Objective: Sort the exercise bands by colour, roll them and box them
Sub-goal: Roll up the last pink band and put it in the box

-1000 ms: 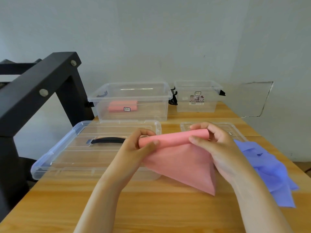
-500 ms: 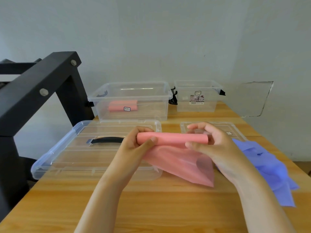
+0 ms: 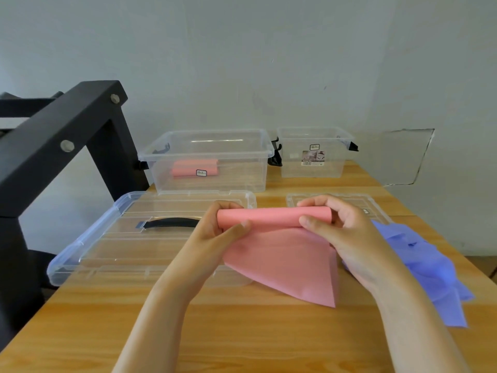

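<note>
Left hand (image 3: 217, 232): fingers curled round pink band (image 3: 274, 216), frame centre.
Right hand (image 3: 347, 232): fingers pinching its right end.

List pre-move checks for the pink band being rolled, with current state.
1. Grip: left hand and right hand each pinch an end of the rolled part of the pink elastic band - ok.
2. Rolling complete: its loose tail hangs unrolled below - not ok.
3. Destination open: the larger clear plastic box has no lid on - ok.
4. Colour match: a rolled pink band lies inside that box - ok.
5. Blue kept apart: the crumpled blue bands lie on the wooden table by the right forearm; whether they touch the tail - cannot tell.
</note>
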The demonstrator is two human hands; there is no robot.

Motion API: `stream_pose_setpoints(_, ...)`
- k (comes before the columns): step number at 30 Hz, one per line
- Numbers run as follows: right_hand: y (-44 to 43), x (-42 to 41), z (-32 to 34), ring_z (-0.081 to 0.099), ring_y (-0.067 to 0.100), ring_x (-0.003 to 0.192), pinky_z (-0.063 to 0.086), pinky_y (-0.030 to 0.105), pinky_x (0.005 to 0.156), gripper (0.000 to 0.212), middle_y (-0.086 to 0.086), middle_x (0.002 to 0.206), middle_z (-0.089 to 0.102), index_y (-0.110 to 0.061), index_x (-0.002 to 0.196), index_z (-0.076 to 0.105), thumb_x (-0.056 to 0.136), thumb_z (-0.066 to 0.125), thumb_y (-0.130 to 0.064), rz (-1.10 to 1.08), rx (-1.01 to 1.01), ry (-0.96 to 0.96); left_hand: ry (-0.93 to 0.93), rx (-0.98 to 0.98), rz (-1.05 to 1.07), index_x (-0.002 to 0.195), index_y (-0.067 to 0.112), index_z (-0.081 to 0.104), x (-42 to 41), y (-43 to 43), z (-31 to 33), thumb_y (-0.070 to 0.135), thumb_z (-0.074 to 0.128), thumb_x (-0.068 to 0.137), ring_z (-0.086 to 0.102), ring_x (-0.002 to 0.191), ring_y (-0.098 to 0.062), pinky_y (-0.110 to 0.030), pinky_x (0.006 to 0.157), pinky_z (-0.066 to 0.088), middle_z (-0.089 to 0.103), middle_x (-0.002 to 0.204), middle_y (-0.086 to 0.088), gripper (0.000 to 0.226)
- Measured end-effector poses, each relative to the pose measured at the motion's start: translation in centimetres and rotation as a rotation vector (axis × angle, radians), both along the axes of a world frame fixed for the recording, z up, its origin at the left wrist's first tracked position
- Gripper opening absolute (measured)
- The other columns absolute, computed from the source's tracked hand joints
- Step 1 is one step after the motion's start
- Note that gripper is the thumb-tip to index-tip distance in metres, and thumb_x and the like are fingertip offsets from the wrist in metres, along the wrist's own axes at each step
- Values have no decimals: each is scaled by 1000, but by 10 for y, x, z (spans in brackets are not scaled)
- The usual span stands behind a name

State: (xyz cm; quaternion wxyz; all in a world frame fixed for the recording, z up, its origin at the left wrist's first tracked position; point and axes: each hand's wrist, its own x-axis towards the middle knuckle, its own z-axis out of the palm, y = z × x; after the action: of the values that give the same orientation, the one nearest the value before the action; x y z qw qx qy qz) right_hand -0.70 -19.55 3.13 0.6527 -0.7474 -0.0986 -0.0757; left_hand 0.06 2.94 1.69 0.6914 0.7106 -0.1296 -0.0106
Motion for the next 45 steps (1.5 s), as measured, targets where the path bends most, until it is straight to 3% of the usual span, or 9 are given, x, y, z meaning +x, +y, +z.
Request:
stream_pose_setpoints(9, 2, 0, 1, 68, 21, 85, 49, 39, 75, 14, -2, 91, 72, -35, 90, 70, 82, 73, -25, -14, 18, 12, -11, 15, 67, 113, 15, 57, -1, -2, 2, 41, 64, 78, 65, 87, -13, -27, 73, 49, 69, 99, -2, 44)
stream_pose_setpoints(21, 2, 0, 1, 66, 14, 84, 45, 32, 74, 23, -5, 93, 72, -30, 87, 72, 67, 75, -41, -27, 85, 11, -58, 33, 124, 102, 17, 57, -3, -6, 4, 32, 63, 90, 58, 74, -5, -20, 67, 46, 62, 84, 7, 21)
stream_pose_setpoints(26, -1, 0, 2, 65, 14, 77, 47, 33, 71, 15, -2, 87, 73, -30, 86, 70, 77, 77, -20, -16, 95, 23, -45, -65, 111, 94, 18, 57, -2, -5, 8, 34, 73, 82, 55, 68, -13, -36, 67, 47, 59, 73, 4, 26)
stream_pose_setpoints(28, -2, 0, 2, 65, 17, 77, 47, 37, 72, 17, 2, 87, 73, -30, 86, 69, 80, 76, -15, -17, 84, 25, -48, -58, 122, 91, 18, 58, -2, -5, 7, 41, 67, 87, 52, 64, -11, -35, 66, 43, 57, 70, 6, 25)
stream_pose_setpoints(31, -3, -1, 2, 64, 19, 79, 45, 39, 74, 22, 2, 87, 71, -30, 86, 69, 80, 75, -10, -3, 80, 26, -69, -46, 141, 98, 13, 59, -1, -5, 6, 25, 62, 92, 57, 63, -10, -27, 62, 47, 65, 69, 4, 14)
stream_pose_setpoints(36, -3, -1, 1, 66, 20, 77, 46, 33, 69, 14, 1, 88, 73, -30, 87, 70, 79, 76, -19, -5, 90, 86, -93, -20, 116, 109, 16, 58, -1, -4, 6, 17, 63, 91, 63, 73, -9, -22, 65, 52, 70, 80, 4, 18)
stream_pose_setpoints(40, -2, -3, 4, 67, 22, 88, 48, 38, 77, 22, -2, 96, 73, -30, 82, 70, 80, 75, -9, 0, 46, 3, -10, 28, 93, 105, 25, 66, 0, -4, 2, 40, 57, 95, 64, 90, -14, -35, 84, 52, 70, 98, 1, 20)
stream_pose_setpoints(42, -1, -3, 3, 65, 25, 97, 48, 40, 84, 25, -1, 103, 72, -31, 82, 70, 80, 75, -6, 15, 28, -21, -16, 88, 78, 99, 22, 66, 0, -5, 1, 39, 53, 97, 60, 84, -12, -33, 81, 46, 67, 93, 1, 21)
stream_pose_setpoints(45, -1, -2, 1, 64, 25, 92, 45, 38, 79, 17, 4, 100, 70, -32, 88, 70, 78, 78, -21, 4, 29, 11, -70, 55, 108, 96, 17, 62, 1, -6, 1, 22, 56, 96, 58, 77, -10, -26, 70, 46, 63, 86, 4, 8)
